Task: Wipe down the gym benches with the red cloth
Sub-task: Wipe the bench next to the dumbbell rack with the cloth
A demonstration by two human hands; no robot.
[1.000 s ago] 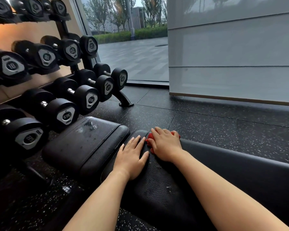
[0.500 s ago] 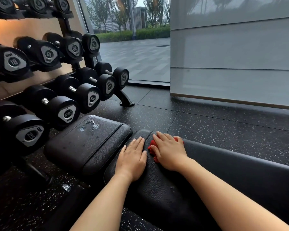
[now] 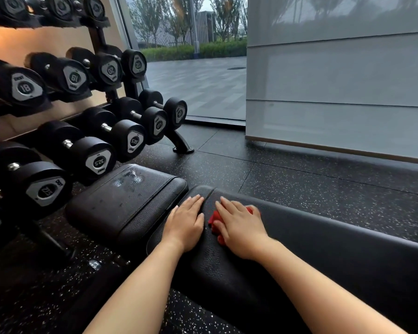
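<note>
A long black padded bench runs from the middle of the view to the right. My right hand lies flat with straight fingers on the red cloth, pressing it onto the bench's left end; only the cloth's edges show around the hand. My left hand rests flat on the same pad just to the left of the cloth, fingers straight. A second, shorter black pad sits to the left, with wet droplets on its top.
A dumbbell rack with several black dumbbells stands close on the left, its foot on the speckled rubber floor. A grey wall panel stands behind the bench on the right; a glass window is beyond.
My right hand with the red cloth has slid slightly to the right along the pad. My left hand has stayed flat beside it.
</note>
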